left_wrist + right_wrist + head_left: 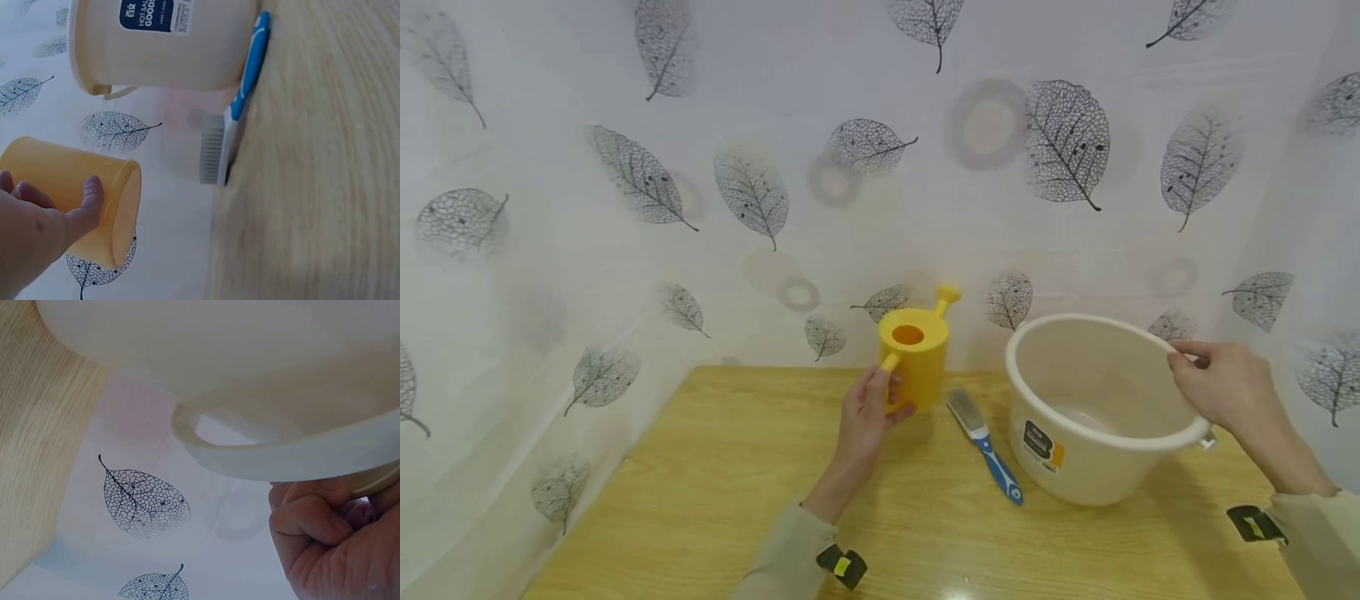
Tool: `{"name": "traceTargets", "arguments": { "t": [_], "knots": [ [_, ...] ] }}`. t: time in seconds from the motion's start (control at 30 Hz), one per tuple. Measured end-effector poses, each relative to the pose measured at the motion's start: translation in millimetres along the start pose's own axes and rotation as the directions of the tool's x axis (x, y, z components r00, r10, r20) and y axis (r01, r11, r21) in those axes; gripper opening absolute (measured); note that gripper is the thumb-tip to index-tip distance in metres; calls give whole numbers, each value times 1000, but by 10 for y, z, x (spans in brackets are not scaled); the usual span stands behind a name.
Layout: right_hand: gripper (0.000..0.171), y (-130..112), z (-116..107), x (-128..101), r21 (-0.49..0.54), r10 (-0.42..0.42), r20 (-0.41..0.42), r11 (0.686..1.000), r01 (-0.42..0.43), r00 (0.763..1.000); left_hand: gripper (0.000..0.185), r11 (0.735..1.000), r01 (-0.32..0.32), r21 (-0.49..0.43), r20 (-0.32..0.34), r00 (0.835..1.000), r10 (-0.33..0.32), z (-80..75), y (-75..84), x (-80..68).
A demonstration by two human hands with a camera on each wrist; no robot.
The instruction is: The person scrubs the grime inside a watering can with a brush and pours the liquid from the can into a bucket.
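Note:
A yellow watering can (914, 353) (81, 200) with a small spout stands at the back of the wooden table (715, 492). My left hand (867, 415) (44, 225) grips it at its handle, thumb along its side. A cream plastic basin (1097, 408) (162, 44) (237, 369) with a dark label sits tilted at the right. My right hand (1213, 379) (331, 531) grips its far right rim, fingers curled over the edge. Between can and basin lies a brush (985, 442) (234, 112) with a blue-and-white handle and grey bristles.
A white curtain with grey leaf prints (775, 183) closes off the table at the back and on both sides. The table's left front area (685, 533) is bare wood. A loop handle (206, 437) sticks out under the basin's rim.

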State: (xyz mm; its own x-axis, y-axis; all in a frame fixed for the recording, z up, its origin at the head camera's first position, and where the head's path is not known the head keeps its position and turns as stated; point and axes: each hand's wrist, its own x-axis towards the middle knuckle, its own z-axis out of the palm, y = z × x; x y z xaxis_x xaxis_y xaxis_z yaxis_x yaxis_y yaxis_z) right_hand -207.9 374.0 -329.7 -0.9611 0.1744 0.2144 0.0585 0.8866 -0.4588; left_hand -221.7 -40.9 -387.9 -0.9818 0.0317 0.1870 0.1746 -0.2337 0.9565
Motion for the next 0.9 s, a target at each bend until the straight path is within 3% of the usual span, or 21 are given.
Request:
{"name": "traceTargets", "arguments": {
  "t": [0.37, 0.9],
  "knots": [
    [57, 10, 4, -5, 1, 8, -4, 1000, -8, 1000, 28, 997, 76, -8, -35, 996, -76, -214, -85, -91],
    [55, 11, 5, 15, -1, -13, -23, 1000, 13, 1000, 29, 992, 119, 29, -4, 993, -119, -525, -155, -221]
  ]
}}
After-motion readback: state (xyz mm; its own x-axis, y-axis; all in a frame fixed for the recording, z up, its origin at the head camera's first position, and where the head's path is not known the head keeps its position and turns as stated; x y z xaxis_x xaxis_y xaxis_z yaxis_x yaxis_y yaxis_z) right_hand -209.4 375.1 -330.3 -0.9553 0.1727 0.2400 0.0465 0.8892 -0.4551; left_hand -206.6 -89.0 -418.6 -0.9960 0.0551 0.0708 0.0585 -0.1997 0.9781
